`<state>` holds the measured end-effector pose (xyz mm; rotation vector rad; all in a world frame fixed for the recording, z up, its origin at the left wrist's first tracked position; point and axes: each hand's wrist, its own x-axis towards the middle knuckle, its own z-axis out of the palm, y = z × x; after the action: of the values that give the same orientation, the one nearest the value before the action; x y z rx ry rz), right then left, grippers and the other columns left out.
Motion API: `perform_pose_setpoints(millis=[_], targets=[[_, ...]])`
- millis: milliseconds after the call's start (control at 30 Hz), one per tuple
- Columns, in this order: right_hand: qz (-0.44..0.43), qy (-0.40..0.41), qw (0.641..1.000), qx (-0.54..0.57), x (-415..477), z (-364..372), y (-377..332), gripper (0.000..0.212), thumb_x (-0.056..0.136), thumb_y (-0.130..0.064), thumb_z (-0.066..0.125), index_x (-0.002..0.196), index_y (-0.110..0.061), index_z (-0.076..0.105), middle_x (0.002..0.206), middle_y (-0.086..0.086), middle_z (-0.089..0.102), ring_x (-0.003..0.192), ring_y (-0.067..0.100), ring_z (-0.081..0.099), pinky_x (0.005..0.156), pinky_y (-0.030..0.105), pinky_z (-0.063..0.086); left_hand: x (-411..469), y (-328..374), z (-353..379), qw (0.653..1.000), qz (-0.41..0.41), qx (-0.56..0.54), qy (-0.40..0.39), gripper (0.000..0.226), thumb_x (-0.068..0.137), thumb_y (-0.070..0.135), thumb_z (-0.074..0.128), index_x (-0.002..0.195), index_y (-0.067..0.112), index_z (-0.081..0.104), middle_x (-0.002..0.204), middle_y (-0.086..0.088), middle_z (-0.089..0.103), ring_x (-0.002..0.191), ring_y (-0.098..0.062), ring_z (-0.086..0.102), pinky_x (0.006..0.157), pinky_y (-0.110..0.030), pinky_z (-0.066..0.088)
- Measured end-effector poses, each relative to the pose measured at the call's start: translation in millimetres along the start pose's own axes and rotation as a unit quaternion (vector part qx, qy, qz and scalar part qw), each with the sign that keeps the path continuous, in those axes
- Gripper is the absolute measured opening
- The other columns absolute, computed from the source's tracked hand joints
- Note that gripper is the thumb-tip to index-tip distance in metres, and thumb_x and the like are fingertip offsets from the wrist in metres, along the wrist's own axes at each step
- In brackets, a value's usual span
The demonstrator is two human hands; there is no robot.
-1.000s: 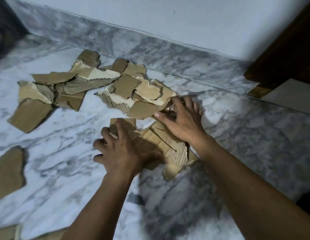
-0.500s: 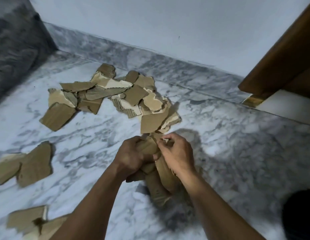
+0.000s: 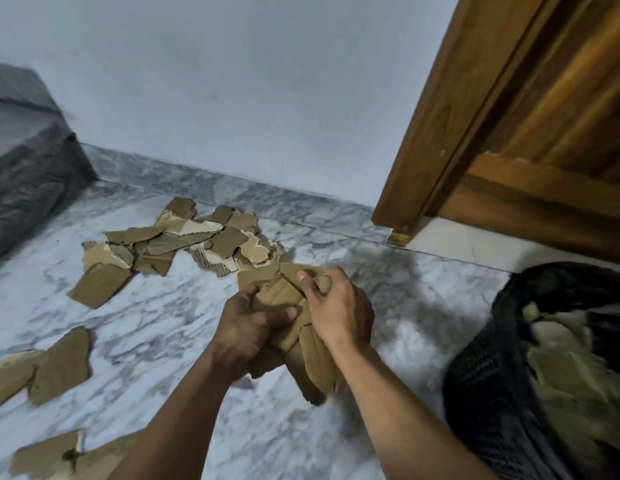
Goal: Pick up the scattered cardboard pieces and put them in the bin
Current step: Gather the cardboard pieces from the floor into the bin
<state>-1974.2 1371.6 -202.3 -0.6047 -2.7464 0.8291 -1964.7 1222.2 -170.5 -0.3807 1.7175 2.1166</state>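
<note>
Cardboard pieces [image 3: 294, 327] bunched between both hands (bin [image 3: 530, 358] blurred, seemingly right).

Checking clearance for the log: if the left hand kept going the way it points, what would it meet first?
The left hand points up and right, into the cardboard bundle it already grips against the right hand. Beyond them probably floor; depth unclear.
</note>
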Motion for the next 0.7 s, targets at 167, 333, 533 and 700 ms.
perform_pose_setpoints(millis=[167, 333, 533, 700], targets=[[-0.059, 0.097, 0.994, 0.004, 27, -121, -26, 0.054, 0.089, -0.072, 0.046, 0.132, -0.039, 0.050, 0.112, 0.002, 0.073, 0.103, 0.032, 0.066, 0.074, 0.037, 0.049, -41, 80, 72, 0.996, 0.069, -0.015, -0.052, 0.044, 0.075, -0.012, 0.077, 0.114, 0.001, 0.062, 0.081, -0.012, 0.076, 0.066, -0.023, 0.073, 0.052, -0.029, 0.057], [-0.085, 0.195, 0.976, -0.033, 43, -251, -2, 0.047, 0.091, -0.069, 0.047, 0.128, -0.041, 0.055, 0.109, 0.002, 0.073, 0.101, 0.031, 0.066, 0.069, 0.033, 0.037, -81, 119, 175, 0.985, 0.138, -0.028, -0.102, 0.040, 0.076, -0.008, 0.081, 0.108, 0.010, 0.065, 0.089, -0.009, 0.075, 0.071, -0.019, 0.073, 0.058, -0.033, 0.060], [-0.001, 0.227, 0.974, -0.024, 24, -331, 91, 0.054, 0.092, -0.073, 0.040, 0.134, -0.043, 0.054, 0.122, 0.001, 0.067, 0.111, 0.028, 0.060, 0.075, 0.033, 0.038, -111, 76, 289, 0.977, 0.123, 0.010, -0.172, 0.039, 0.088, -0.007, 0.070, 0.121, 0.009, 0.058, 0.106, -0.012, 0.070, 0.081, -0.019, 0.069, 0.069, -0.038, 0.061], [0.092, 0.089, 0.992, -0.012, -2, -346, 173, 0.059, 0.092, -0.072, 0.039, 0.126, -0.029, 0.061, 0.125, 0.005, 0.062, 0.115, 0.029, 0.055, 0.095, 0.043, 0.048, -117, 13, 312, 0.943, 0.135, 0.212, -0.216, 0.053, 0.089, 0.009, 0.072, 0.139, 0.011, 0.055, 0.118, -0.001, 0.069, 0.106, -0.016, 0.067, 0.091, -0.028, 0.056]])
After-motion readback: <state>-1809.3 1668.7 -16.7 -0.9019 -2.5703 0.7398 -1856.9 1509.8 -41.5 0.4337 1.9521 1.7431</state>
